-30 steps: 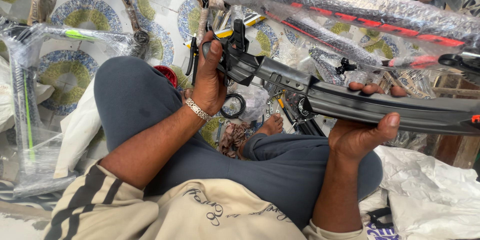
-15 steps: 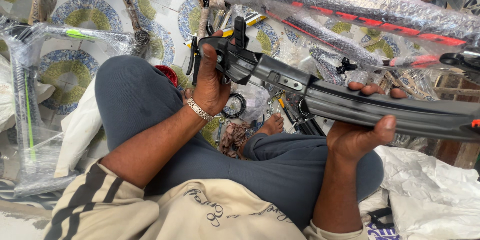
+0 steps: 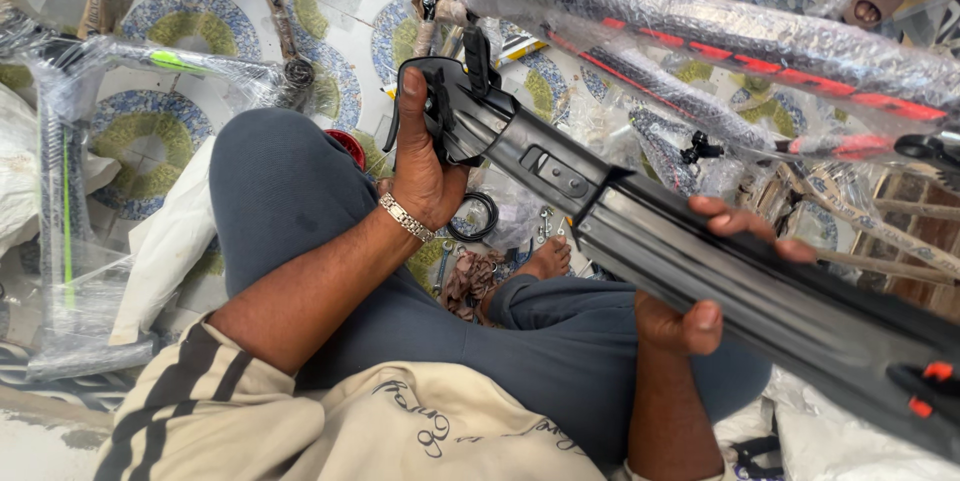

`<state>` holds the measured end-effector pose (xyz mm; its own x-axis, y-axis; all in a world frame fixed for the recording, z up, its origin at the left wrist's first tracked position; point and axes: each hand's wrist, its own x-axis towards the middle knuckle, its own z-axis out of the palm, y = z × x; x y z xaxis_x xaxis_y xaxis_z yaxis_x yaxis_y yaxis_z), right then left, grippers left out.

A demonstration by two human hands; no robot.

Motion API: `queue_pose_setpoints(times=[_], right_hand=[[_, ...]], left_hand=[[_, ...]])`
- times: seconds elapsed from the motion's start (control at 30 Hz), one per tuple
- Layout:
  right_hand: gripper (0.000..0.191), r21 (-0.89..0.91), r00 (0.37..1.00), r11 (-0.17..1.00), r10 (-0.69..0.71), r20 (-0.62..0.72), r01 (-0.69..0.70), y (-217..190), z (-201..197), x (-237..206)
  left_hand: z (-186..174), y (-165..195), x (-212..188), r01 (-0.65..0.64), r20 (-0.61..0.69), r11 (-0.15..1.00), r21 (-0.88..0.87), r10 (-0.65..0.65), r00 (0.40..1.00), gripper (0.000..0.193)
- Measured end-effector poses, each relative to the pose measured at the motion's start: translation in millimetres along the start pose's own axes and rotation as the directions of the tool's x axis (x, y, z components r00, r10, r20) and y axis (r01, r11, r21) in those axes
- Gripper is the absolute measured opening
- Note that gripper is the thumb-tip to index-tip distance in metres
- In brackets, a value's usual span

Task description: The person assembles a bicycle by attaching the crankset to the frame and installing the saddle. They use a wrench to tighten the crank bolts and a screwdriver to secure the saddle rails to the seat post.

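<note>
Above the lap, left hand (image 3: 420, 166) and right hand (image 3: 690, 291) both clasp a black mudguard (image 3: 720, 261).

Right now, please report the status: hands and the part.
Left hand grips bracket end of black mudguard. Right hand clasps its middle. Wrapped bicycle frame lies close above.

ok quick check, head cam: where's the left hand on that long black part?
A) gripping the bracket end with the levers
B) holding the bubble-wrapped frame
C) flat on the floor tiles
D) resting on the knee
A: the left hand is closed around the bracket end of the long black part, thumb up along it, while the right hand holds it further down.
</note>
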<state>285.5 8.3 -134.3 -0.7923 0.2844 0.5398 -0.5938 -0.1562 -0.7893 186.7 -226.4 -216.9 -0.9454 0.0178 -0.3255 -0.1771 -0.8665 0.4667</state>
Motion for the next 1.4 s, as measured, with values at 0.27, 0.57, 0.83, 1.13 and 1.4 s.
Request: queue_pose_setpoints(times=[0.27,0.57,0.83,1.13,1.4], right_hand=[[0.074,-0.199,0.996,0.976,-0.089,0.024,0.092,-4,18,-14],[0.068,-0.356,0.959,0.919,-0.069,0.276,0.168,-23,14,-17],[0.068,-0.114,0.993,0.993,0.047,0.111,-0.034,-13,2,-14],[0.069,0.138,0.943,0.940,0.291,0.158,-0.313,-2,-7,-27],[0.044,0.183,0.521,0.492,0.834,0.180,-0.851,-8,-14,-96]], left_hand=[[7,12,2,0.098,-0.072,0.993,0.066,-0.093,0.993,0.092],[6,17,4,0.151,-0.052,0.971,0.185,-0.144,0.988,0.084],[6,16,11,-0.006,0.071,0.990,0.143,-0.005,0.997,0.080],[5,37,17,-0.091,0.141,0.996,-0.023,0.093,0.986,0.090],[-3,36,21,0.034,0.049,0.995,0.094,-0.039,0.998,0.068]])
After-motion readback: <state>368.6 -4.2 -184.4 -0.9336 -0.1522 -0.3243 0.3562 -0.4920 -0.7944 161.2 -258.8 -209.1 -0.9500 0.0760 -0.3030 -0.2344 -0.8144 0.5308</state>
